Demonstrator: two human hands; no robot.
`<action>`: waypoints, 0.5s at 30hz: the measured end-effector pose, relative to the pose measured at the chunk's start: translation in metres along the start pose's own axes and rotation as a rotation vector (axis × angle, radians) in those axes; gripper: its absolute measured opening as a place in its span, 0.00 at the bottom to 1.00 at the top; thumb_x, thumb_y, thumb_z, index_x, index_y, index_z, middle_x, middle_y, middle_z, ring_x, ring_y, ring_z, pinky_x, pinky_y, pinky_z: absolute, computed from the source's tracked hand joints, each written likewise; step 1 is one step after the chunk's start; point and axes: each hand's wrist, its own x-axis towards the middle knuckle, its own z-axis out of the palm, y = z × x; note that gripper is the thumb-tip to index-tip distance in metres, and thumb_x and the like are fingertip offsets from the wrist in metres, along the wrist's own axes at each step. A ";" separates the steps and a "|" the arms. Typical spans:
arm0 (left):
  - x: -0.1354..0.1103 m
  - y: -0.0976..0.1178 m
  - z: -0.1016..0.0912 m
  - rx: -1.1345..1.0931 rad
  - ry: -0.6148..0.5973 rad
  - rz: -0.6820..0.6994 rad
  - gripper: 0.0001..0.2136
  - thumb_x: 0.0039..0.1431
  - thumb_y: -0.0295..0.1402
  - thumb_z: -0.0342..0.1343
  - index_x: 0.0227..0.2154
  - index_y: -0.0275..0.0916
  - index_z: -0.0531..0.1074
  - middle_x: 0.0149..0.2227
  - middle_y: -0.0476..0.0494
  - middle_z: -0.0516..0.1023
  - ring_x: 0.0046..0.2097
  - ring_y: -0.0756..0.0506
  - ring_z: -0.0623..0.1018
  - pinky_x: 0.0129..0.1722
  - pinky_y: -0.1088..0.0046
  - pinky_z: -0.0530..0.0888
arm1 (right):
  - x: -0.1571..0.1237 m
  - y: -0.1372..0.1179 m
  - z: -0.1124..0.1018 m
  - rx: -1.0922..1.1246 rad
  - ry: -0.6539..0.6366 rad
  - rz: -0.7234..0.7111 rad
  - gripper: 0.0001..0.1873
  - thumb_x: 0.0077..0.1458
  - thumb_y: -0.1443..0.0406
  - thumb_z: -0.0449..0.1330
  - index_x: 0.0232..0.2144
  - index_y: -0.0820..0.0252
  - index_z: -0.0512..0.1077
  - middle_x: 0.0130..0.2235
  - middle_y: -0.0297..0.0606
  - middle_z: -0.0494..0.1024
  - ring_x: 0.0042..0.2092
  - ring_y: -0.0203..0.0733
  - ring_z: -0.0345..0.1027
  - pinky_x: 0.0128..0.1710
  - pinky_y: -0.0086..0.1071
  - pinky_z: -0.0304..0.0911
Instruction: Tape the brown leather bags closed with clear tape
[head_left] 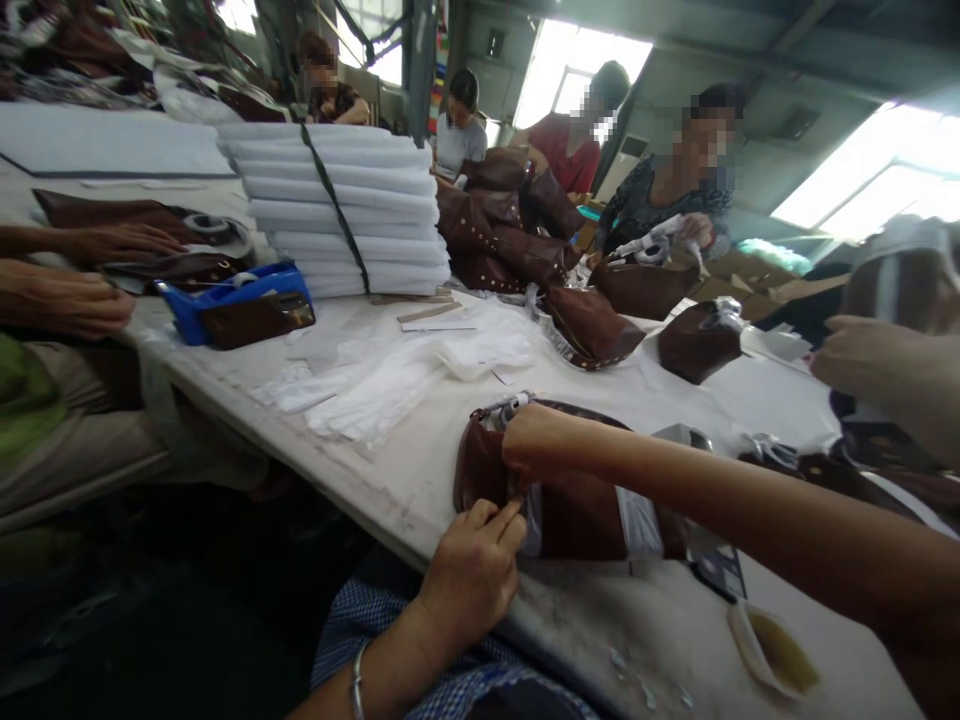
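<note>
The brown leather bag (577, 515) is lying lengthwise along the near table edge (390, 500), the left hand (469, 575) pinching its plastic strip (532, 525) on the edge side, the right hand (536, 440) clasping its far rim

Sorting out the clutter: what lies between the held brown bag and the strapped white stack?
Loose white plastic bags lie on the table between the brown bag and the white stack, in the head view.

Upper centre: strapped stack of white sheets (390, 200)
Left: blue tape dispenser (259, 280)
Centre: clear plastic bags (375, 385)
Lower right: small dish (772, 650)
</note>
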 end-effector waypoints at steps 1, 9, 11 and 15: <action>0.000 0.000 0.000 -0.004 0.001 -0.007 0.16 0.55 0.25 0.55 0.47 0.42 0.68 0.61 0.52 0.71 0.49 0.40 0.70 0.47 0.59 0.75 | 0.001 0.001 0.000 -0.004 0.004 -0.006 0.11 0.46 0.56 0.70 0.26 0.57 0.81 0.24 0.42 0.80 0.30 0.45 0.73 0.28 0.33 0.53; 0.000 -0.001 0.003 -0.041 -0.001 -0.034 0.18 0.55 0.25 0.55 0.49 0.43 0.68 0.62 0.53 0.70 0.49 0.41 0.70 0.48 0.59 0.75 | 0.007 0.021 0.003 -0.051 0.063 -0.046 0.15 0.48 0.51 0.69 0.25 0.55 0.80 0.26 0.38 0.80 0.28 0.41 0.70 0.30 0.33 0.51; 0.000 -0.001 0.003 -0.055 -0.001 -0.041 0.18 0.55 0.24 0.54 0.49 0.43 0.68 0.62 0.53 0.69 0.49 0.41 0.70 0.49 0.60 0.74 | 0.010 0.031 0.008 -0.024 0.088 -0.054 0.15 0.47 0.50 0.70 0.25 0.54 0.79 0.26 0.37 0.80 0.28 0.40 0.69 0.30 0.33 0.51; 0.000 0.000 0.000 -0.075 0.004 -0.050 0.19 0.55 0.23 0.54 0.50 0.43 0.68 0.62 0.54 0.69 0.49 0.42 0.69 0.50 0.61 0.74 | 0.009 0.057 0.023 0.203 0.144 0.052 0.18 0.40 0.48 0.72 0.27 0.53 0.78 0.27 0.35 0.80 0.30 0.41 0.70 0.30 0.31 0.50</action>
